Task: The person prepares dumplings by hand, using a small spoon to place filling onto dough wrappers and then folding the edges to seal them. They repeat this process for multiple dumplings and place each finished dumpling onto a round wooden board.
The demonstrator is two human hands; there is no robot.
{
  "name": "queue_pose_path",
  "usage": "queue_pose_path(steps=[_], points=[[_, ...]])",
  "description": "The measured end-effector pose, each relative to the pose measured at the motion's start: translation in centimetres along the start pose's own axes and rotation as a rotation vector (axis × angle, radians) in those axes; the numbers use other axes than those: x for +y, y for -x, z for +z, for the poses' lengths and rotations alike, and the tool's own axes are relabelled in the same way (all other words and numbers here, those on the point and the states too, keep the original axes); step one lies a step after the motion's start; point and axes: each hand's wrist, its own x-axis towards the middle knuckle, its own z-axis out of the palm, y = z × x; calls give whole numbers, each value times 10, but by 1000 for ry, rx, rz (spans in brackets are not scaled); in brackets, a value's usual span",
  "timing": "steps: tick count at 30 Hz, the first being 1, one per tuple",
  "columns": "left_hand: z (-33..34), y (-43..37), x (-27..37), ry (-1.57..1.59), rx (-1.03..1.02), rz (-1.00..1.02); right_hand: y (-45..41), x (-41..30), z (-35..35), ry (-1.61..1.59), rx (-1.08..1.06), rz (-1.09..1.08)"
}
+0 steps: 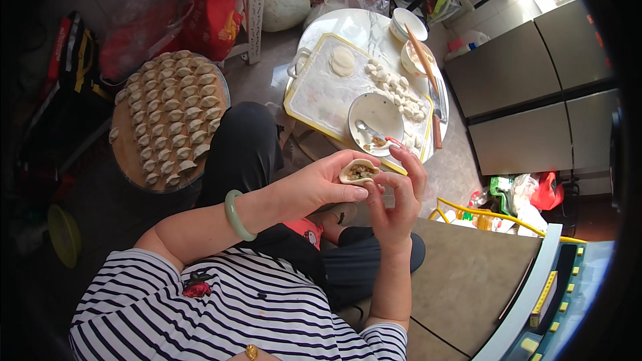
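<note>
A filled dumpling wrapper (360, 172), its filling exposed at the top, is held between both hands. My left hand (342, 176), below a green bangle, cradles it from the left. The thumb and fingers of my right hand (398, 191) pinch its right edge. Just beyond lies an enamel bowl (357, 105) with a spoon and a little filling, on a floured, yellow-rimmed board (321, 87). Flat round wrappers (342, 61) lie stacked near the board's far left. Small dough pieces (396, 87) are gathered along its right side.
Rows of folded dumplings (175, 128) cover a round wooden board (123, 158) at the left. Two bowls (409, 24), a rolling pin (421, 57) and a wooden-handled knife (437, 130) are at the round table's right side. Grey cabinets (501, 65) stand at the right.
</note>
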Motion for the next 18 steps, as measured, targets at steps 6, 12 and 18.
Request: queue_pose_path(steps=[6, 12, 18], points=[[2, -3, 0, -168, -79, 76, -3, -9, 4, -295, 113, 200], [1, -2, 2, -319, -94, 86, -3, -11, -9, -439, -20, 294], [6, -8, -3, -354, -62, 224, -3, -6, -13, -390, 4, 180]])
